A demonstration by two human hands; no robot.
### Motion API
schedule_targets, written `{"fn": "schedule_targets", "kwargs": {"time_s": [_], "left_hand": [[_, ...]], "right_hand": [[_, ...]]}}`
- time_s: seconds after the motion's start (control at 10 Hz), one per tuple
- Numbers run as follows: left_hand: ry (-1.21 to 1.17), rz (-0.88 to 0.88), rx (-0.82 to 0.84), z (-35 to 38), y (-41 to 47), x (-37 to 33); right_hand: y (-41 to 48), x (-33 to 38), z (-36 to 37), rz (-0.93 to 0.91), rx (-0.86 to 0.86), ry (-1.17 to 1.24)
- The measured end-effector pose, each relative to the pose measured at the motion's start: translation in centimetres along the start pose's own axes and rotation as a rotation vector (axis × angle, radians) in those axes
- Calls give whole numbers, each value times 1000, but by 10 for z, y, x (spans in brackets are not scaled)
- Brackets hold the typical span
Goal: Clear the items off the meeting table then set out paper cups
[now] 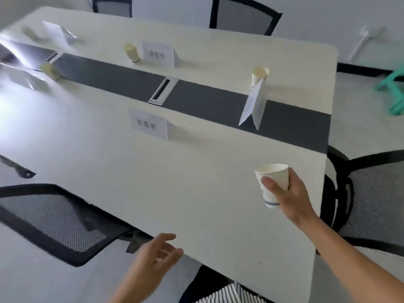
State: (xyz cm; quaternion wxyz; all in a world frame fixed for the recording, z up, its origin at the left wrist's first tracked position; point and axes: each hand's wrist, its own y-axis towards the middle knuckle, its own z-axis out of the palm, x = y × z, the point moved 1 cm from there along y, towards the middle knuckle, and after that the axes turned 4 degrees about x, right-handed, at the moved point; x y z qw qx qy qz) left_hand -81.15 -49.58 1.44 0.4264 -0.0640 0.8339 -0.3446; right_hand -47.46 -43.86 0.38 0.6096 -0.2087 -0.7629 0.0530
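Note:
My right hand (pixel 288 200) grips a white paper cup (pixel 274 179) with a blue band, held upright above the near right part of the white meeting table (pixel 175 182). My left hand (pixel 157 256) hovers with relaxed fingers at the table's near edge and holds nothing. Several other paper cups stand on the table: one at the far right (pixel 259 76) behind a name card, one at the far middle (pixel 131 52), one at the left (pixel 49 70) and a blurred one at the far left (pixel 29 31).
Folded name cards stand at the near middle (pixel 148 124), far middle (pixel 158 54), right (pixel 254 103) and far left (pixel 55 32). A dark strip with a cable slot (pixel 162 91) runs down the table. Mesh chairs stand at the near left (pixel 54 221), right (pixel 369 193) and far side (pixel 242 16).

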Motion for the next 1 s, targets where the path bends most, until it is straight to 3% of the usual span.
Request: {"fn": "schedule_targets", "kwargs": {"time_s": [0.3, 0.5, 1.0], "left_hand": [[-51, -108, -16, -51, 69, 10], [-93, -80, -32, -76, 134, 4], [-133, -122, 1, -88, 183, -1]], "right_hand": [[190, 27, 119, -9, 81, -176], [268, 32, 178, -40, 2, -248], [282, 0, 178, -7, 54, -326]]}}
